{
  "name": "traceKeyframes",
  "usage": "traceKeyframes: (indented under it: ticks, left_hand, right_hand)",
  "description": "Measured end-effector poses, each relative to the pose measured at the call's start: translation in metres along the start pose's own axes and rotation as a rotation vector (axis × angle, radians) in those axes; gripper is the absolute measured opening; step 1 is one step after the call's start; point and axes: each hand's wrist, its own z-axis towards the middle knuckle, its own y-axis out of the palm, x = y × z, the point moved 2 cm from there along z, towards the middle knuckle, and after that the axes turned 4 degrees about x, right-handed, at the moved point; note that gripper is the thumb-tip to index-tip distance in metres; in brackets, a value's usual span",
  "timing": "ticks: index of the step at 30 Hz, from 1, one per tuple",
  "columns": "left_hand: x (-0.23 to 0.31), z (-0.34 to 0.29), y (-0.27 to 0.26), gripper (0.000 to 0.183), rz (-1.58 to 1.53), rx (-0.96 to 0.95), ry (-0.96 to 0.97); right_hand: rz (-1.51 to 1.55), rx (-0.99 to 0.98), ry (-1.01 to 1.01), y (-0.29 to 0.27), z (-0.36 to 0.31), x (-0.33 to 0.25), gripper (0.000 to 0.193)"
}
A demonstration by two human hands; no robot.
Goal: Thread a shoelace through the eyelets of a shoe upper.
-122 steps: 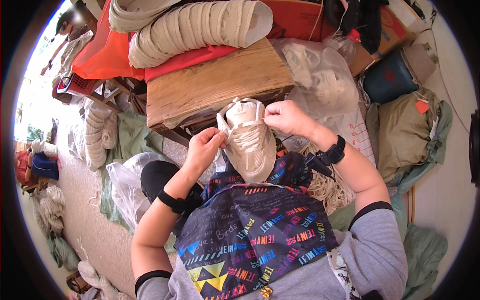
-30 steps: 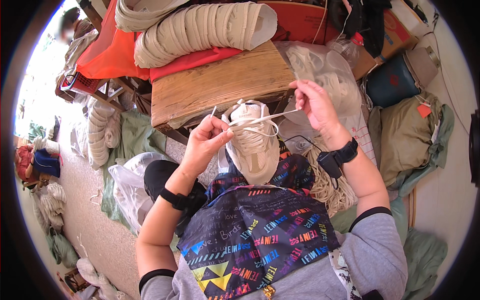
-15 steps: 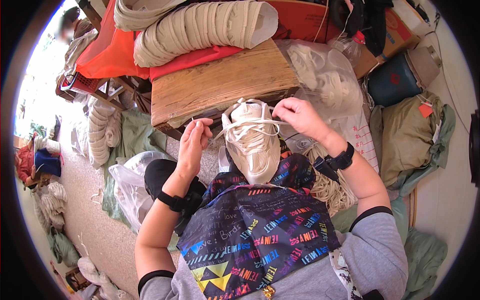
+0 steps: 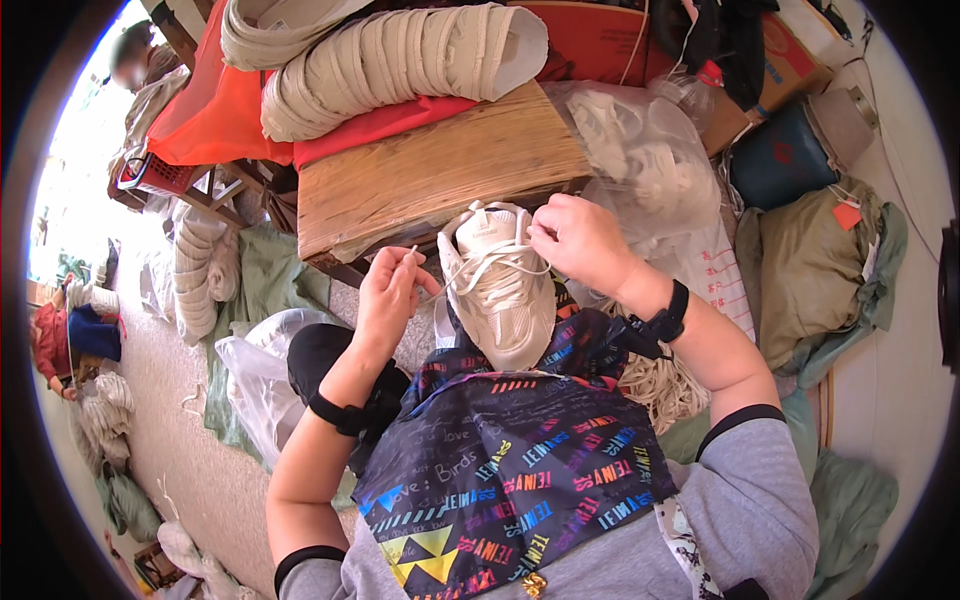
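A cream-coloured sneaker rests upright on my lap, toe toward me, its heel end by the wooden bench. White shoelaces run across its tongue. To the left of the shoe, my left hand pinches one lace, whose tip sticks up above the fingers. My right hand is closed by thumb and fingertips at the right side of the shoe's collar, on the lace there. Part of that lace is hidden behind its fingers. A dark printed apron covers my lap below the sneaker.
Just ahead stands a wooden bench, with a long row of nested beige shoe uppers on it. A clear bag of shoes lies right of it. Loose laces hang by my right forearm. Far left, another person in red appears.
My right hand has moved slightly left, closer to the shoe's collar. The laces, stretched straight across the tongue before, now hang in looser curves. My left hand has turned a little, still pinching its lace.
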Motion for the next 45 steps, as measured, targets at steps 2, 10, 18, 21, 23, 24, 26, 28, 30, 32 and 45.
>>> traceKeyframes:
  ticks: [2,10,18,21,23,24,26,28,30,32,45]
  left_hand:
    - [-0.017,0.007,0.000,0.022,0.117,0.026,0.117]
    - [0.010,0.004,0.014,0.014,0.739,0.182,0.381]
    - [0.035,0.007,0.026,0.010,0.943,0.167,0.467]
    - [0.038,0.011,0.033,0.010,1.006,0.159,0.554]
    - [0.041,0.016,0.034,0.012,1.059,0.102,0.609]
    - [0.044,0.019,0.032,0.015,1.109,0.050,0.665]
    - [0.062,0.027,0.024,0.016,1.137,-0.075,0.704]
    - [0.077,0.032,0.018,0.024,1.046,-0.138,0.732]
    - [0.073,0.046,0.011,0.023,0.988,-0.280,0.667]
    - [0.068,0.049,0.009,0.019,0.971,-0.414,0.652]
    - [0.059,0.042,0.048,0.018,0.327,-0.028,0.388]
  right_hand:
    - [-0.061,0.047,-0.081,0.005,0.001,-0.004,0.017]
    - [-0.077,-0.193,-0.108,-0.013,0.020,0.001,0.014]
    - [0.447,-0.581,0.027,-0.015,0.045,0.029,0.033]
    - [0.566,-0.671,0.048,-0.008,0.055,0.038,0.028]
    - [0.489,-0.729,0.065,-0.003,0.058,0.036,0.028]
    - [0.489,-0.731,0.066,-0.003,0.060,0.035,0.028]
    - [0.321,-0.677,-0.053,-0.011,0.059,0.033,0.027]
    - [0.392,-0.746,0.037,-0.011,0.057,0.031,0.024]
    - [0.461,-0.812,0.126,-0.009,0.055,0.031,0.022]
    - [0.382,-0.681,-0.002,-0.007,0.056,0.032,0.036]
    - [0.680,-0.271,0.294,0.010,0.061,-0.015,0.015]
